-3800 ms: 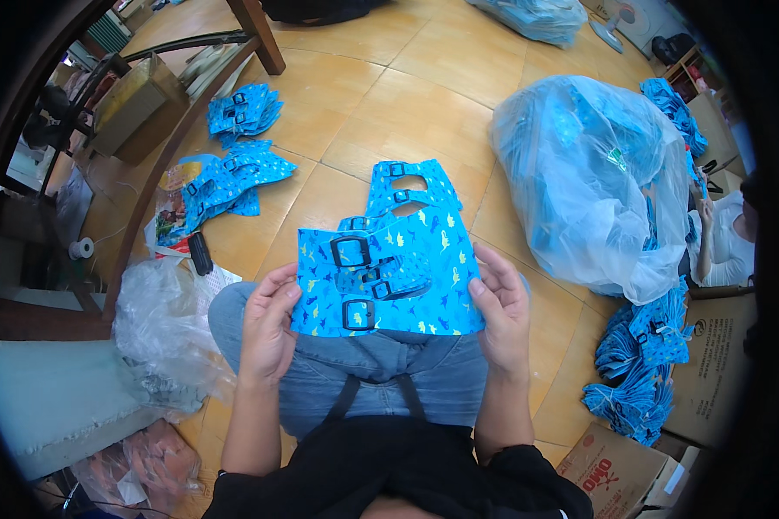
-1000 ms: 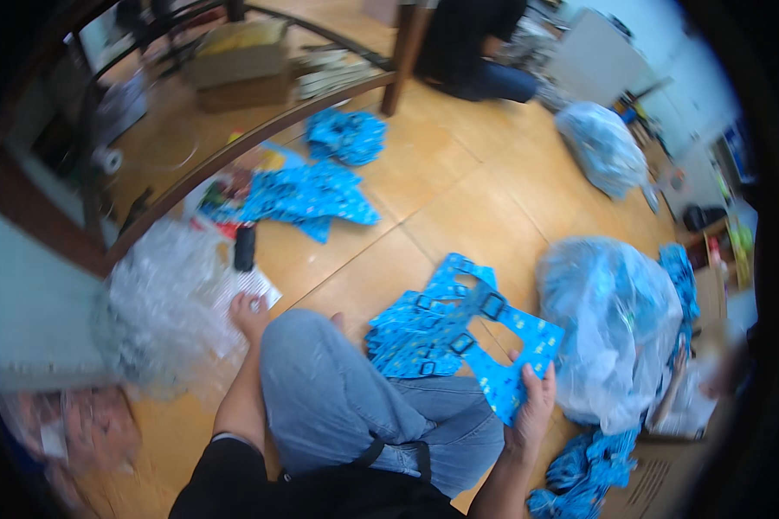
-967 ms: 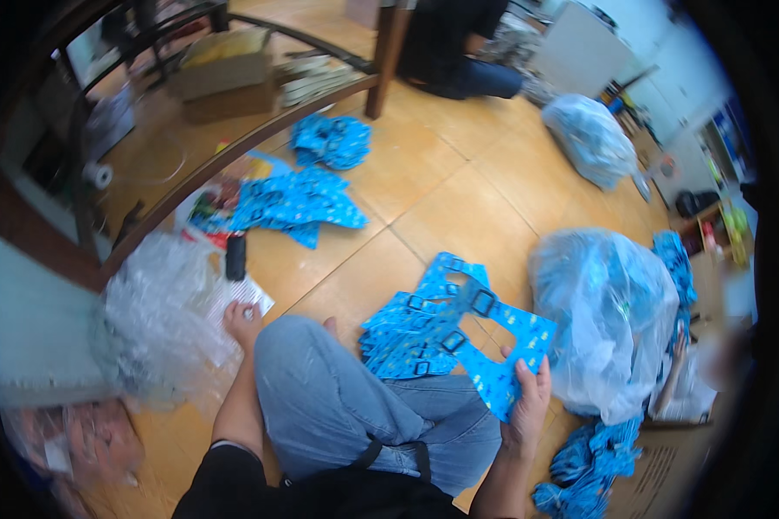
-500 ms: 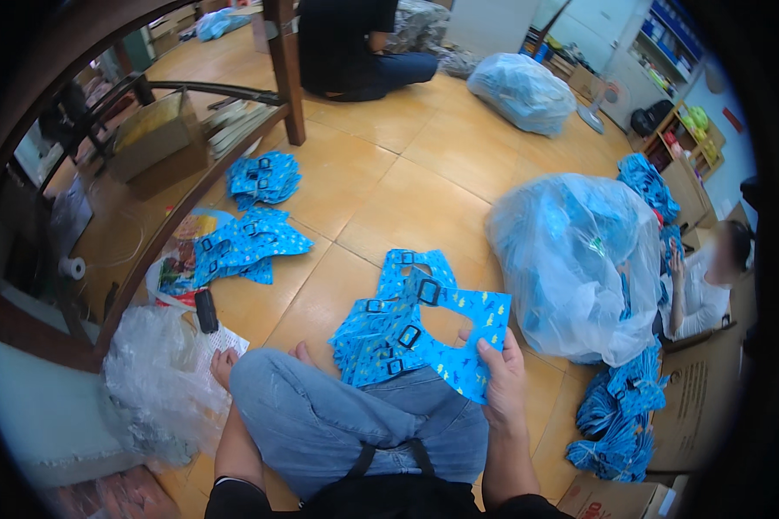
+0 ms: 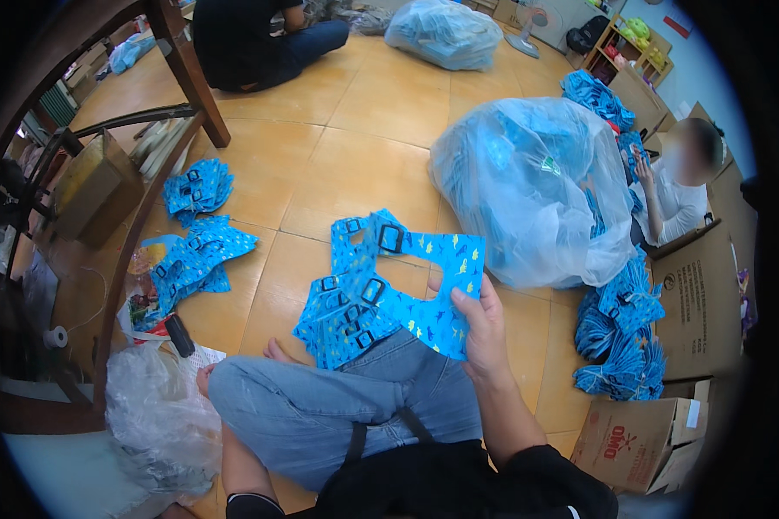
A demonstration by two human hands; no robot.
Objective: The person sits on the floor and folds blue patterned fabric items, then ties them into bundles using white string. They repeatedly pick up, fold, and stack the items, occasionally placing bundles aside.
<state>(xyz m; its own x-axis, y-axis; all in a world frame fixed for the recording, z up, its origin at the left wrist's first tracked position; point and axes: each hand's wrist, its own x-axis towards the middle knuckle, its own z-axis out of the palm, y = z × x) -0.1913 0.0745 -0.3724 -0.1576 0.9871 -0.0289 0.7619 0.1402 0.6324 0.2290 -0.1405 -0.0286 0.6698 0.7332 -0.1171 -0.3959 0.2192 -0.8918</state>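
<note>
My right hand point(image 5: 483, 327) grips the right edge of a flat blue printed piece point(image 5: 446, 322), thumb on top. The piece has yellow and dark-blue animal figures, a large rounded cut-out and black buckles at its left side. It overlaps a fanned stack of similar blue pieces point(image 5: 327, 333) with black rectangular buckles, lying by my crossed legs. My left hand point(image 5: 205, 379) is beside my left knee, near a printed paper sheet and a clear plastic bag point(image 5: 160, 406); the knee hides most of its fingers.
More blue pieces lie in piles at left point(image 5: 197, 259) and right point(image 5: 623, 329). A large translucent bag point(image 5: 532, 199) of blue pieces stands ahead right. One person point(image 5: 679, 195) sits beyond it, another point(image 5: 242, 43) at far left. A wooden frame point(image 5: 186, 69) borders the left; cartons point(image 5: 627, 445) stand right.
The view has turned to the right, so the surroundings sit further left. My right hand still holds the blue piece. My left hand is now more hidden behind the knee.
</note>
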